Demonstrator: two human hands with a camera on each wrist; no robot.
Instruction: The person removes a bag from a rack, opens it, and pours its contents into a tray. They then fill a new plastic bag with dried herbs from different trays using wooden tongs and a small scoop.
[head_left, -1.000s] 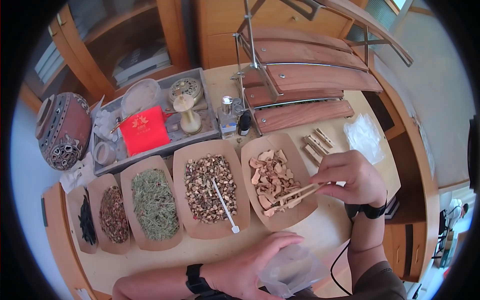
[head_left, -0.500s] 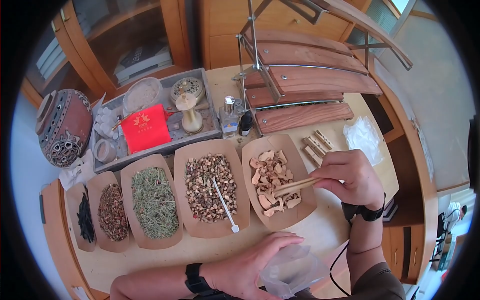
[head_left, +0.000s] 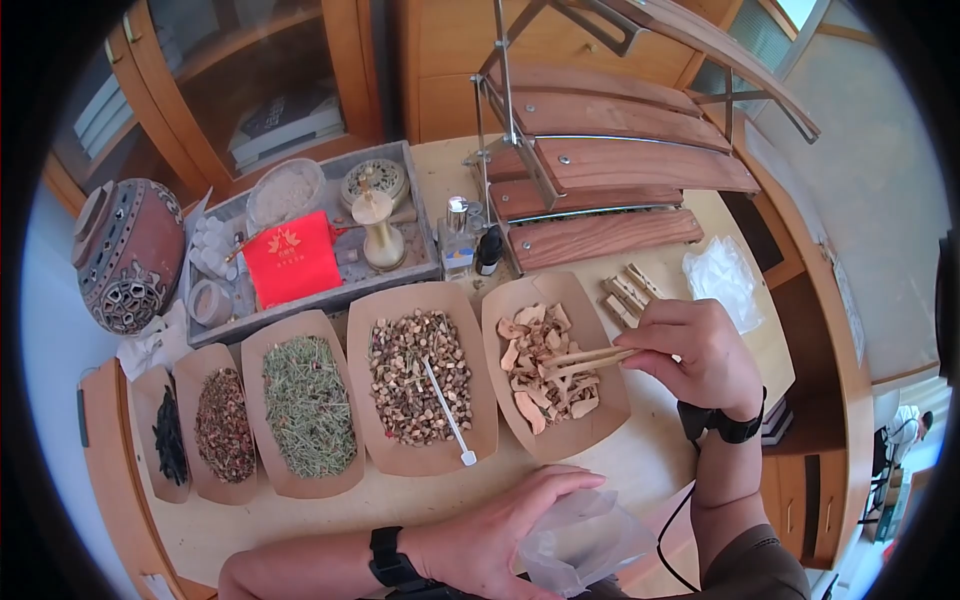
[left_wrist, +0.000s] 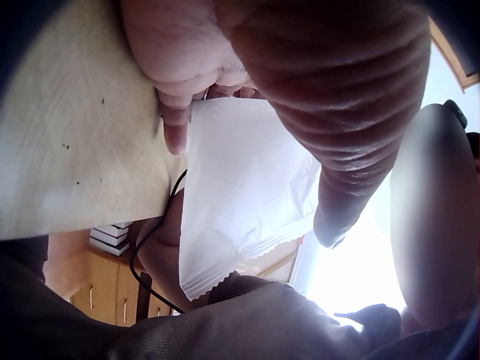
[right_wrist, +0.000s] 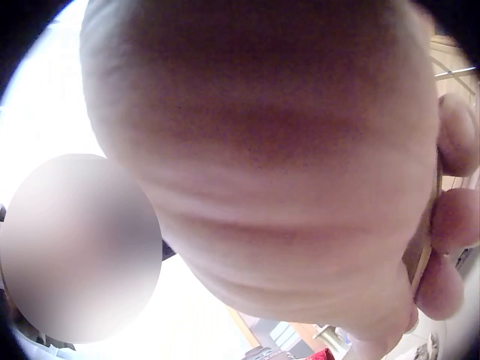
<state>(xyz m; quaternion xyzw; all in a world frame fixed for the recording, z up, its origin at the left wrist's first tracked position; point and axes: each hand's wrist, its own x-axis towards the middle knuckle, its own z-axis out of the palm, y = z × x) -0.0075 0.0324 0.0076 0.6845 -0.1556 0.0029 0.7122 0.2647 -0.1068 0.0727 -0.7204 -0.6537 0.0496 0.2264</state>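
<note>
My right hand point(head_left: 695, 355) pinches wooden tweezers point(head_left: 590, 358) between thumb and fingers. The tips reach into pale dried slices point(head_left: 530, 343) in the rightmost brown paper tray point(head_left: 603, 432). In the right wrist view the palm covers most of the picture, with a strip of the tweezers showing beside curled fingers point(right_wrist: 454, 217). Low in the head view, my left hand point(head_left: 490, 540) holds a translucent white bag point(head_left: 585, 545). The left wrist view shows the bag between thumb and fingers, its serrated edge hanging down.
Left of the slices stand several paper trays of dried herbs, one point(head_left: 310, 400) green, another with chopped stems point(head_left: 420, 360) and a small white spoon point(head_left: 450, 415). Behind are a grey tray point(head_left: 425, 230), a red pouch point(head_left: 292, 262), wooden clips point(head_left: 628, 293), crumpled plastic point(head_left: 722, 285) and a slatted rack point(head_left: 605, 235).
The tweezers' prongs, spread apart a second ago, now lie closer together, and their tips have shifted up among the slices. My left hand and the bag have stayed in place.
</note>
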